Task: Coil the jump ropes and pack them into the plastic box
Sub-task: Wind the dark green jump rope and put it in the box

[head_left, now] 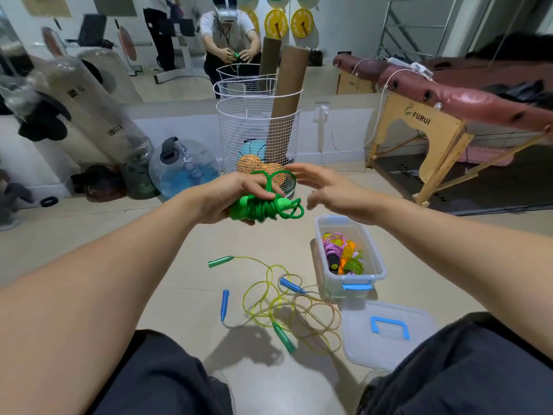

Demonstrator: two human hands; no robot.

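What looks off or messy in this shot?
Two jump ropes lie tangled together on the floor, uncoiled, handles scattered beside the plastic box. A loose loop sticks out of the green rope bundle in the left hand. The lid lies off the box. Nothing looks damaged.

The floor (89, 235) is smooth and pale. A big mirror (167, 40) covers the wall. A white wire basket (257, 130) stands near it, and a red padded bed (449, 97) is on the right.
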